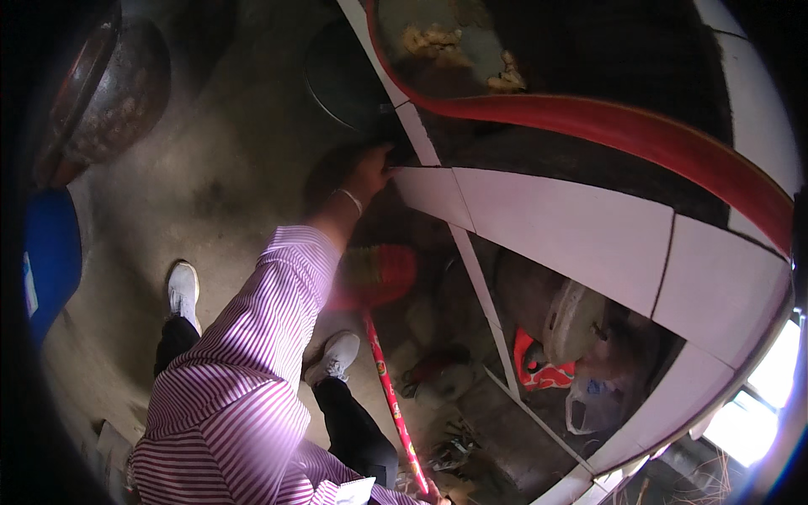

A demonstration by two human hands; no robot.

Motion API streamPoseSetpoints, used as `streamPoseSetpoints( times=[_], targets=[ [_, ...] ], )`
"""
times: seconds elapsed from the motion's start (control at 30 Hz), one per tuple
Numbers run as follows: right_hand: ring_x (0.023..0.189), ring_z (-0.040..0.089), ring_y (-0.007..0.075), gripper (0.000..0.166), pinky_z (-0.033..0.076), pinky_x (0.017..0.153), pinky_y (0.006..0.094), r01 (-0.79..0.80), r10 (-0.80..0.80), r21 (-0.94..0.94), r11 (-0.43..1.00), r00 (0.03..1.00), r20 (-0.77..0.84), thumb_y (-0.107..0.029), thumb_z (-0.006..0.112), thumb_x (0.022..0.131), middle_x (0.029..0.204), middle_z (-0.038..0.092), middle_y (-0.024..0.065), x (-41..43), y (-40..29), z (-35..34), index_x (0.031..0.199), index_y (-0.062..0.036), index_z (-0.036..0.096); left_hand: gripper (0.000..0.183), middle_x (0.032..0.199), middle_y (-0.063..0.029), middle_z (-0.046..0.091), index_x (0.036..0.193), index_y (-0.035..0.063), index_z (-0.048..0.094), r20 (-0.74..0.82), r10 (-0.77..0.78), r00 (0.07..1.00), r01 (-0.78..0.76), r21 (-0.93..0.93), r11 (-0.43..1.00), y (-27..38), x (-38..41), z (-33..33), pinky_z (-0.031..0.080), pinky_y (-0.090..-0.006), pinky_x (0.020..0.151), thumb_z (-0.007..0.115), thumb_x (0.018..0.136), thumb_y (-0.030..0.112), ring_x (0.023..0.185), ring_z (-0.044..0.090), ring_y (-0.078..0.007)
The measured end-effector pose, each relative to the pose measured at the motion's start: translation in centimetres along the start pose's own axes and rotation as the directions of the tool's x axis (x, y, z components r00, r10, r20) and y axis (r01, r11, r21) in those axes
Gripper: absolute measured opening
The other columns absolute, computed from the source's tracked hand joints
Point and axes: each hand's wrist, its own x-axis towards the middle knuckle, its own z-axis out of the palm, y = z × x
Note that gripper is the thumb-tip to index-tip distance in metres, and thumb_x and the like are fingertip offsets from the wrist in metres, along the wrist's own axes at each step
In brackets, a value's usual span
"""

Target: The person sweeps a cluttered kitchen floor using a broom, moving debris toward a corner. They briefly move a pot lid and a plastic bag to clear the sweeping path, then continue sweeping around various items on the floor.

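Observation:
My left hand (372, 169), with a bracelet at the wrist, reaches to the corner of a white tiled ledge (555, 221). Its fingers are in shadow, and whether they hold anything is unclear. At the lower edge, my right hand (435, 493) is partly cut off. It grips the pink patterned handle (392, 398) of a broom. The broom's red and green head (379, 274) lies beyond my right shoe (339, 355), below my left forearm. A dark round object (344, 82) is dimly visible above my left hand.
A red curved band (568, 120) crosses above the ledge, with yellowish lumps (435, 41) behind it. Beneath the ledge are a pale rounded object (568, 322), a red patterned bag (536, 366) and a plastic bag (590, 404). A large dark metal pan (126, 95) and a blue object (53, 265) stand left.

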Motion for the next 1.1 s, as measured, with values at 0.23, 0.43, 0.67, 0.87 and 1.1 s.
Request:
streamPoseSetpoints(
  times=[0.23,0.43,0.67,0.87,1.1],
  targets=[
    [0.074,0.055,0.0200,0.070,0.045,0.063,0.0294,0.012,-0.012,-0.062,0.998,1.000,0.009,0.003,0.054,0.069,0.109,0.057,0.0102,3.4,-2.7,-0.4,0.137,-0.0078,0.041,0.032,0.111,-0.0109,0.055,0.114,0.0028,0.056,-0.093,-0.343,0.935,0.330,-0.126,0.935,0.3,2.5,0.2,0.052,-0.0377,0.083,0.063,0.083,0.005,0.095,0.056,-0.0239],
    [0.072,0.055,0.0207,0.067,0.045,0.063,0.0302,0.048,-0.044,-0.107,0.993,0.998,0.038,0.000,0.055,0.071,0.105,0.058,0.0108,4.4,-4.4,-0.3,0.136,-0.0083,0.041,0.032,0.118,-0.0070,0.052,0.117,0.0077,0.055,-0.163,-0.391,0.906,0.388,-0.049,0.920,2.0,1.1,-2.6,0.049,-0.0449,0.085,0.053,0.085,0.005,0.109,0.050,-0.0208],
    [0.070,0.056,0.0215,0.064,0.046,0.062,0.0312,0.082,-0.076,-0.155,0.984,0.996,0.046,-0.003,0.055,0.073,0.101,0.058,0.0115,4.4,-5.6,0.3,0.136,-0.0089,0.041,0.030,0.110,-0.0035,0.058,0.114,0.0104,0.056,-0.214,-0.568,0.795,0.494,-0.317,0.810,6.8,-2.0,-3.8,0.048,-0.0397,0.081,0.051,0.085,0.008,0.094,0.058,-0.0201],
    [0.068,0.057,0.0221,0.062,0.047,0.061,0.0320,0.125,-0.115,-0.190,0.974,0.991,0.061,-0.006,0.056,0.075,0.097,0.059,0.0121,4.0,-6.1,0.8,0.135,-0.0094,0.041,0.028,0.104,-0.0055,0.065,0.108,0.0085,0.063,-0.109,-0.032,0.994,0.054,0.202,0.978,6.0,-6.8,-10.7,0.047,-0.0391,0.086,0.059,0.081,0.013,0.098,0.062,-0.0217],
    [0.066,0.058,0.0229,0.060,0.048,0.060,0.0330,0.159,-0.153,-0.240,0.958,0.987,0.041,-0.009,0.057,0.077,0.092,0.060,0.0128,2.7,-6.0,0.6,0.135,-0.0100,0.041,0.033,0.106,-0.0128,0.065,0.108,0.0025,0.059,-0.219,-0.426,0.878,0.345,-0.327,0.880,9.0,-9.8,-16.3,0.051,-0.0391,0.080,0.044,0.079,-0.001,0.098,0.064,-0.0249]
  ],
)
